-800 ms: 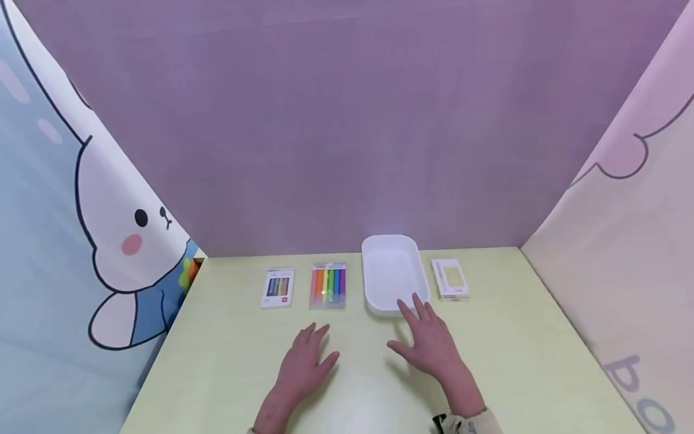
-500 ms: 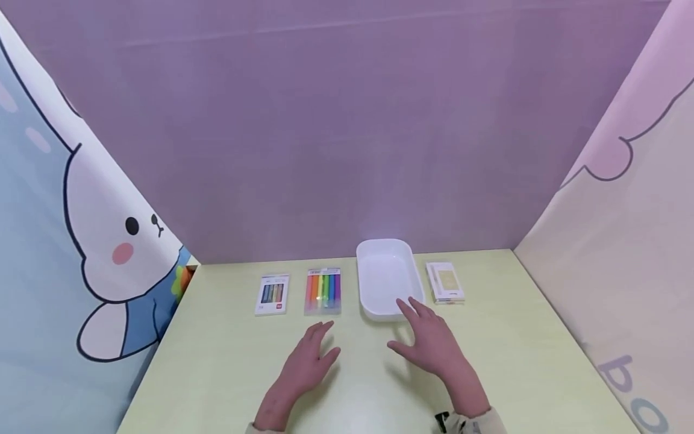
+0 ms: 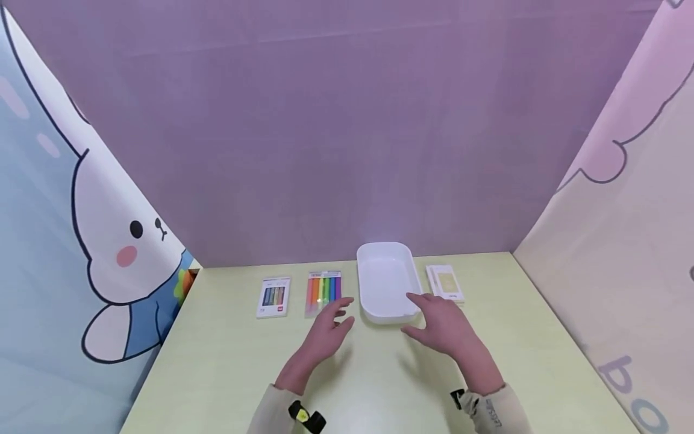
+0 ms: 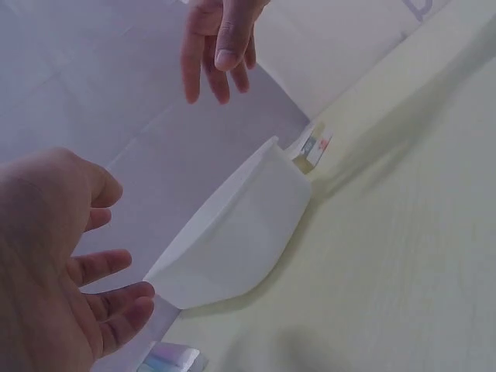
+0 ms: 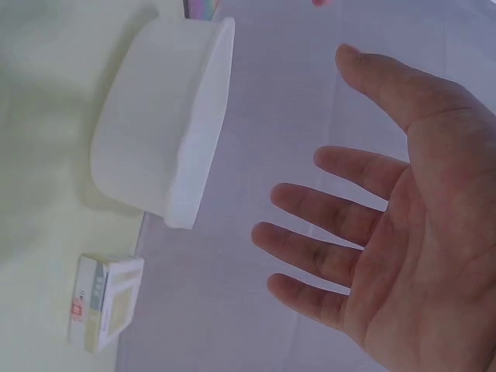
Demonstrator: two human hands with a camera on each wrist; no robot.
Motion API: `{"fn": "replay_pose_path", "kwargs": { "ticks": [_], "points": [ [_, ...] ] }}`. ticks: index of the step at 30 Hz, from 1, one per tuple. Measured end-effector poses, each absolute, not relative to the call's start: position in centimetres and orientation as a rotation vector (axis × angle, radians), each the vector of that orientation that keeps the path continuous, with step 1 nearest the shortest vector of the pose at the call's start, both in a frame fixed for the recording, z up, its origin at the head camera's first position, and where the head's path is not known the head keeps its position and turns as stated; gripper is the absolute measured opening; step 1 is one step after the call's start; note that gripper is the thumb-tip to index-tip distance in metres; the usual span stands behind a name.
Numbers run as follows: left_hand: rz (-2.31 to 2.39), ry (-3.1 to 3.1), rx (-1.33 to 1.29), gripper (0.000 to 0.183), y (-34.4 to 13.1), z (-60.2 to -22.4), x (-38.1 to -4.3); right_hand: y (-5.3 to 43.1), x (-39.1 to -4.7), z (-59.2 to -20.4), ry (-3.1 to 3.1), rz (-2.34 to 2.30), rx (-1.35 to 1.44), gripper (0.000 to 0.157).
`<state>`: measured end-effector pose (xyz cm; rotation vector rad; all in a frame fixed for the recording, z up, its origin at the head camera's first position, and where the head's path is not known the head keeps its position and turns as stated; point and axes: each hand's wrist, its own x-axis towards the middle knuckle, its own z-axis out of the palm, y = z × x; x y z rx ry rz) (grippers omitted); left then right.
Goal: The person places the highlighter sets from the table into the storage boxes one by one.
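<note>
A white plastic tray [image 3: 386, 283] stands at the back of the table, its inside bare. My left hand [image 3: 328, 333] hovers in front of it on the left, fingers relaxed, thumb apart, partly covering a clear pack of rainbow-coloured markers [image 3: 323, 289]. On the other side my right hand [image 3: 446, 325] is held above the tray's near right corner, holding nothing. In the right wrist view its fingers [image 5: 318, 252] are spread and loosely straight, apart from the tray [image 5: 155, 116]. The left wrist view shows the left fingers [image 4: 116, 302] near the tray wall [image 4: 240, 240], with no grip on it.
Left of the markers lies a flat white box with a picture of coloured sticks [image 3: 273, 297]. Right of the tray are stacked white boxes with a yellow panel [image 3: 446, 283]. A purple cloth wall [image 3: 336, 150] rises behind the pale table [image 3: 228, 374]; printed curtains [image 3: 130, 283] flank it.
My left hand has moved forward and right toward the tray, now overlapping the marker pack. My right hand has shifted slightly right and turned inward. The head view has tilted a little.
</note>
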<state>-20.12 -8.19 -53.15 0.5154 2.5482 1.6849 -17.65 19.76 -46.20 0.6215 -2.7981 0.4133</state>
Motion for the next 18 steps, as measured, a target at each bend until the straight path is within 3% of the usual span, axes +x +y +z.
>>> {"fn": "replay_pose_path", "kwargs": {
  "ticks": [18],
  "points": [
    [1.777,2.503,0.095,0.058,-5.2,-53.8,-28.4,21.1,-17.0,-46.6,-2.86,0.518,0.485,0.064]
  ]
}}
